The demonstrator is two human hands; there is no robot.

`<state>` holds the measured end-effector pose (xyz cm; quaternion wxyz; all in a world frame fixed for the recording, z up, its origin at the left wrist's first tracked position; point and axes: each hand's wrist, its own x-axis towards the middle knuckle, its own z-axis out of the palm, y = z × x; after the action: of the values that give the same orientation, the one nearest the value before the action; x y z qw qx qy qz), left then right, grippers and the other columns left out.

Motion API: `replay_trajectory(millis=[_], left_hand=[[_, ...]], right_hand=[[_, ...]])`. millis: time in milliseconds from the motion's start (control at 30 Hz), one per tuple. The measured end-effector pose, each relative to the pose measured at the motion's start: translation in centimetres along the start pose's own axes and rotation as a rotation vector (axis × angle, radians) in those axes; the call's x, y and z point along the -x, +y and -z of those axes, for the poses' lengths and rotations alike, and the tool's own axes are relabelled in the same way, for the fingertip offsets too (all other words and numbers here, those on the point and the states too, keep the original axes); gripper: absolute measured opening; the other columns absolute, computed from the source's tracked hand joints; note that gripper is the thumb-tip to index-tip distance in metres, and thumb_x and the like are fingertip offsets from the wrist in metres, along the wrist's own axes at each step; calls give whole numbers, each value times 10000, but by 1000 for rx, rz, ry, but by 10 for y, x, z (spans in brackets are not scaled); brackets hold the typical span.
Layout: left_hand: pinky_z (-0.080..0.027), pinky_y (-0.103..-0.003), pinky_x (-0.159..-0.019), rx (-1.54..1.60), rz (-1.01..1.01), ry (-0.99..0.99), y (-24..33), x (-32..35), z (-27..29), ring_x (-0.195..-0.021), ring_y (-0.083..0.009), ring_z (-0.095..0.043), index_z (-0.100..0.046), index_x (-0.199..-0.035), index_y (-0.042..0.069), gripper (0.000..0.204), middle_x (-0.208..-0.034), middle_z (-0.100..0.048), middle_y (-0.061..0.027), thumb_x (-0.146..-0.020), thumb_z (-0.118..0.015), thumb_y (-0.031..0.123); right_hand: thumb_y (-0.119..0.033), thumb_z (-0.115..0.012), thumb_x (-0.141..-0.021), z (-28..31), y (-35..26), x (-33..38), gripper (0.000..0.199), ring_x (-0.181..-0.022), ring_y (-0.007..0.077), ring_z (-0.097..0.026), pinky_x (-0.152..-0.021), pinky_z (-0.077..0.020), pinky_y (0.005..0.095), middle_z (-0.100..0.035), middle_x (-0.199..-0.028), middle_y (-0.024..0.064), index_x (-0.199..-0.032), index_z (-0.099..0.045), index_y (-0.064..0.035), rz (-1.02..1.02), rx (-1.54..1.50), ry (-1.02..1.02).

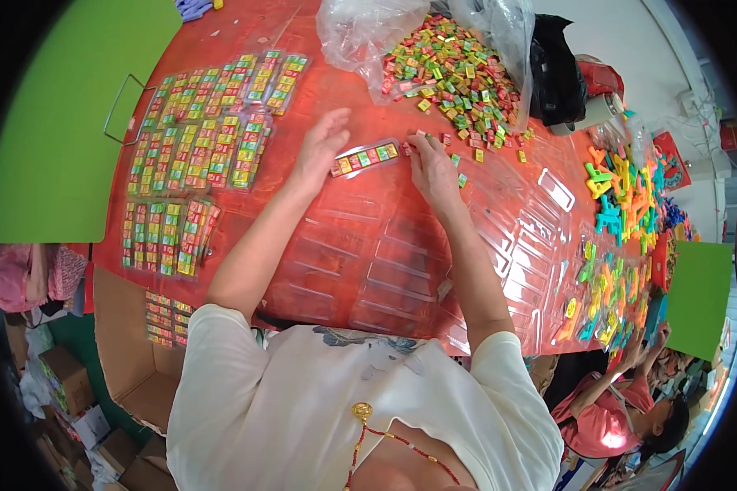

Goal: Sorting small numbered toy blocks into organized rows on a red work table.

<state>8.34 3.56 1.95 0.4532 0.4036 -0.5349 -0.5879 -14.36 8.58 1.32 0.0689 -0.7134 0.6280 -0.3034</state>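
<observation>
Before me lies a clear plastic tray [341, 174] with a row of small red, yellow and green blocks, which look like tiny packets. My left hand [315, 155] is open at the tray's left end, its fingers stretched and a little blurred, with nothing in them. At the right end, my right hand [436, 173] is closed in a pinch on a small red block [407, 150]. A few loose blocks [463, 180] lie around that hand. Beyond it, a big heap of the same blocks [458, 78] spills from a clear plastic bag [360, 41].
Filled trays [196, 151] lie in rows on the red table [303, 90] at left. Empty clear trays [401, 270] cover its near side. Colourful toy guns [626, 192] are piled at right, near another person [610, 417]. A cardboard box [123, 344] stands below the left edge.
</observation>
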Motion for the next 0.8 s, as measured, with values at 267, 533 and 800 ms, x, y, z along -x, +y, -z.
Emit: replay_trajectory(millis=[267, 533, 800], left_hand=[[-453, -491, -941, -992, -246, -196, 6, 15, 5, -1142, -348, -546, -559, -1313, 84, 532, -1193, -581, -182, -811, -673, 218], [-445, -455, -806, -1367, -470, -211, 1, 19, -28, -988, -331, -535, -568, -1292, 73, 496, -1050, -540, -152, -803, -622, 132], [-483, -493, -801, -1255, -594, 159, 37, -20, 22, -932, -374, -580, -567, -1245, 10, 479, -974, -564, -197, -782, -639, 108]], right_hand=[[-95, -588, -891, -4, -1, 3, 221, -939, 391, -630, -757, -531, 478, -608, -1055, 170, -1112, -590, -82, -22, -10, 15], [-102, -598, -881, -6, 5, 5, 240, -902, 383, -635, -742, -532, 469, -614, -1008, 161, -1118, -614, -68, -39, -22, 30], [-67, -591, -862, -3, 6, 13, 270, -917, 381, -609, -763, -509, 463, -592, -1005, 167, -1130, -620, -55, -13, -72, 1]])
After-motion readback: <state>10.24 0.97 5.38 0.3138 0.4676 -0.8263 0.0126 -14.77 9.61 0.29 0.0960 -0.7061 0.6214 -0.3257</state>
